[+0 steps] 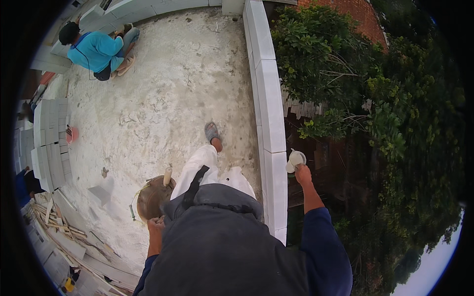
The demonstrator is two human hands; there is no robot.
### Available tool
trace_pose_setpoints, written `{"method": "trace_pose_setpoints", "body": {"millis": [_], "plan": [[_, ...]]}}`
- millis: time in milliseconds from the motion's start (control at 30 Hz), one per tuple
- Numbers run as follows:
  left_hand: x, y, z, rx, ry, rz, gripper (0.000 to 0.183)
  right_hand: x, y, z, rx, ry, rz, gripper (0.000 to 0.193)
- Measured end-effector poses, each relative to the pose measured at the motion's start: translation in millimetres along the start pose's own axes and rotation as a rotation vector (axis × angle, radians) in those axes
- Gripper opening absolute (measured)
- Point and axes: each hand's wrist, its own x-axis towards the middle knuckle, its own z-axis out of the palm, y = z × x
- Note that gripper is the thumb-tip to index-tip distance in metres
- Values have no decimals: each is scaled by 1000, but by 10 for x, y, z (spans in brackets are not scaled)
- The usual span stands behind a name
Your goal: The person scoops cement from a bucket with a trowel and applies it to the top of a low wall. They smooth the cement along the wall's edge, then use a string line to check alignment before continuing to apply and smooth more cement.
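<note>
The right hand (303, 175) is closed around a pale cream, round, cup-like container (297, 158), held out past the outer side of a low wall of smooth white blocks (274, 128). The left hand (156, 223) is at the near edge of a round brown bucket (141, 203); I cannot tell whether its fingers grip the rim. Beyond that hand, a cream cylindrical piece (168, 176) stands up at the bucket's far edge. Left of the left hand, a flat grey slab (99, 195) lies on the rough concrete floor (163, 98).
</note>
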Motion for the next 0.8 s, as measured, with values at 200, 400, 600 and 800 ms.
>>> {"method": "trace_pose_setpoints", "body": {"millis": [200,400,600,800], "plan": [[1189,911,79,-825,-403,-86,6,1470,-769,-292,-50,-127,-63,21],[1302,2429,794,-881,247,-112,27,2842,-1354,-702,-156,-204,-101,22],[1390,3717,1662,-865,258,-89,33,4306,-1945,-1137,-192,-214,-107,22],[1328,4598,2522,-851,332,-224,35,5749,-2612,-1773,-245,-220,-209,20]]}}
